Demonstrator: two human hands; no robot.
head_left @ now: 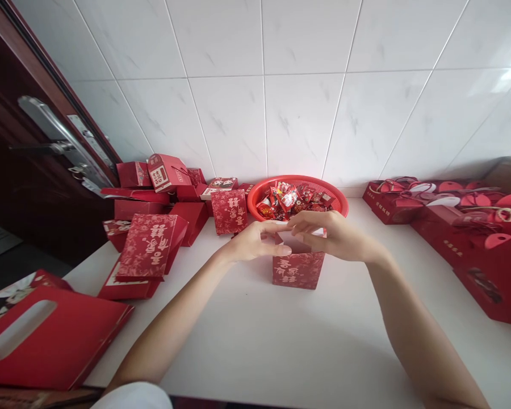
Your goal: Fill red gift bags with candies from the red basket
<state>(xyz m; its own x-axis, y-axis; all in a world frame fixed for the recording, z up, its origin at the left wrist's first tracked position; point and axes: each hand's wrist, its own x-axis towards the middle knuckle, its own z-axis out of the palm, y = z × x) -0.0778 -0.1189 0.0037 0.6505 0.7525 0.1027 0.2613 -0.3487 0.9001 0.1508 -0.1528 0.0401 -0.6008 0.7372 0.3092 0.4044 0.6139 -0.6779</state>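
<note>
A red patterned box (298,271) stands upright on the white table, its top open and a pale inside showing. My left hand (259,241) is at the box's left upper edge, fingers curved and apart from the thumb. Over the right upper edge is my right hand (330,234), its fingers bent across the opening. Both hands hide part of the rim, and their fingertips come close together at the back. Just behind the box, a red plastic basket (340,205) holds wrapped sweets (288,197).
Red boxes (147,245) are piled at the left, with a large red handled box (55,335) nearer the front. Another small red box (229,211) stands left of the basket. Rows of red boxes (440,236) with cords line the right. A tiled wall bounds the back.
</note>
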